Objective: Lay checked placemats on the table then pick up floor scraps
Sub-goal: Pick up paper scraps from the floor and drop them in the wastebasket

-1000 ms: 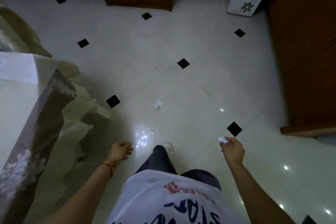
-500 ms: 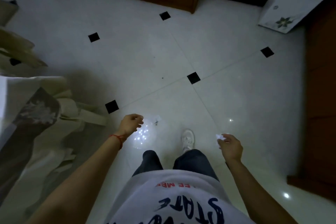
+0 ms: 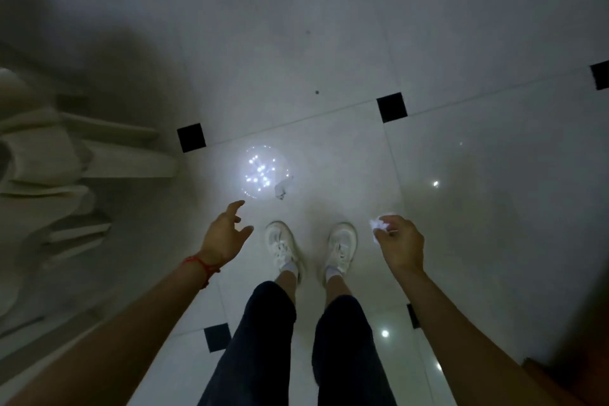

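Here I am looking straight down at a pale tiled floor with small black insets. My left hand is reaching forward with the fingers spread loose and apart, gripping nothing and touching nothing. One paper scrap is lying on the floor ahead of that hand, just beyond the fingertips and at the edge of a bright light reflection; hand and scrap are apart. My right hand is closing thumb and forefinger on a crumpled white scrap, which is sticking out on the side toward my shoes; the remaining fingers are curling in under the palm. Two white shoes are standing side by side between the hands. A red cord is circling the left wrist. Folded pale cloth is hanging at the left edge; whether it is a table covering I cannot tell.
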`<state>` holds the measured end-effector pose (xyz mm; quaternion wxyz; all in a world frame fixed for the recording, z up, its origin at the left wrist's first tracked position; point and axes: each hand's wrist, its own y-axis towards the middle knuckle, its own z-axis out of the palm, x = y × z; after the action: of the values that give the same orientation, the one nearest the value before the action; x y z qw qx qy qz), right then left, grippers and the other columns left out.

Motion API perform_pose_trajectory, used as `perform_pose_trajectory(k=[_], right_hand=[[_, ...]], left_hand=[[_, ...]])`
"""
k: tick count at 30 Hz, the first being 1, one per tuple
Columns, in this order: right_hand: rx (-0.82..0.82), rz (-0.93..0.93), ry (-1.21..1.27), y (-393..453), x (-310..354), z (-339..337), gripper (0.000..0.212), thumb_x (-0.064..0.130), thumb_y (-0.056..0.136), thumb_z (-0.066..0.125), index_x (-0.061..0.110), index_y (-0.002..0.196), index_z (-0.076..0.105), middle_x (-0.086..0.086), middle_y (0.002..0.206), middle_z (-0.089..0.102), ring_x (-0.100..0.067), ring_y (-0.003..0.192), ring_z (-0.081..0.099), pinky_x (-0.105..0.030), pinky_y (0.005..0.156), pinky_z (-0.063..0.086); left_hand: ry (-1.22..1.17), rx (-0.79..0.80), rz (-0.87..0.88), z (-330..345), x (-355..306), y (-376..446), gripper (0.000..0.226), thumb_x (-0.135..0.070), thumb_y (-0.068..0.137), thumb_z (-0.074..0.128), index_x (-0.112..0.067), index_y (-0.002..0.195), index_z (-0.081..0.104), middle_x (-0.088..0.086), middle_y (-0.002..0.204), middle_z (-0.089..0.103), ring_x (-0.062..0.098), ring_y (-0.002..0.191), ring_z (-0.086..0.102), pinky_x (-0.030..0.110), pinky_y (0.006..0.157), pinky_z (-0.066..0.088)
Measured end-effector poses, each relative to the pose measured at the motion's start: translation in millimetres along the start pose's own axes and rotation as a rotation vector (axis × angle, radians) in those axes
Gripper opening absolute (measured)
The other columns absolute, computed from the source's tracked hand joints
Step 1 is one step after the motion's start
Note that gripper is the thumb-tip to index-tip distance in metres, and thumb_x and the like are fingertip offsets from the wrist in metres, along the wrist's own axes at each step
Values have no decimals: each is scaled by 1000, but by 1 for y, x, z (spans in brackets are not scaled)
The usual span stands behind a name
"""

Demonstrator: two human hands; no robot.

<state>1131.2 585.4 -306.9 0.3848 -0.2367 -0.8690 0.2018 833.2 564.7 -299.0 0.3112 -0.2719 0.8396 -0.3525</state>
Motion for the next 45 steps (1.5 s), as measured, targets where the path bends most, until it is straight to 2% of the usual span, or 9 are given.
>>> perform_pose_trajectory(k=[7,12,18,22,25,33,37,41,45], right_hand=[[195,54,-95,90,-77,114,14,8,83,66,-2,92,68,-19,93,68,-27,87,62,-19,70,41],[282,-7,-182,147,-117,185,16,20,84,66,5,90,67,-7,81,64,-18,74,57,-14,57,35],[292,58,-142,188,-169,245,11,15,81,68,10,91,67,-3,83,63,-16,76,58,-25,73,44],[322,158,-114,193,-206,266,11,15,80,69,16,91,64,8,73,59,-6,69,58,-19,65,46],[327,287,-94,190,-221,270,20,12,80,69,12,100,67,-3,83,65,-22,83,64,-37,80,54],[286,318,-76,178,-175,241,24,11,79,69,10,103,67,-9,92,67,-27,89,65,-48,88,53],[242,244,-11,172,-116,210,23,13,77,72,10,100,68,-12,89,68,-28,86,66,-47,86,54],[196,200,107,158,-49,175,20,9,75,74,6,95,70,-19,88,70,-32,80,67,-47,84,55],[187,149,215,128,23,138,14,1,76,71,2,89,70,-16,76,66,-28,67,60,-45,81,54]], left_hand=[[102,63,47,80,59,163,69,-29,82,65,-19,141,31,22,127,49,34,104,56,37,90,46],[103,59,42,154,94,277,68,-23,82,66,-15,140,32,23,130,44,36,111,52,38,95,42],[175,31,60,245,130,368,70,-13,80,67,-19,140,32,16,146,27,36,124,43,42,100,43],[166,-104,125,284,144,399,51,-5,85,56,-15,133,43,19,137,38,36,120,44,40,96,44],[-27,-164,94,297,142,406,34,-2,86,51,-4,119,54,21,116,59,34,104,57,24,82,42],[-440,-266,-73,269,104,341,13,-3,78,65,4,88,68,22,89,70,23,78,60,7,57,39],[-576,-254,-107,218,72,289,9,-5,76,69,3,79,68,19,74,67,20,69,58,30,68,50],[-690,-297,-127,146,39,234,9,-5,73,72,-1,68,66,4,59,58,7,56,56,22,61,50],[-806,-344,-118,68,7,173,22,-3,74,71,-11,57,58,12,60,58,27,61,58,40,68,55]])
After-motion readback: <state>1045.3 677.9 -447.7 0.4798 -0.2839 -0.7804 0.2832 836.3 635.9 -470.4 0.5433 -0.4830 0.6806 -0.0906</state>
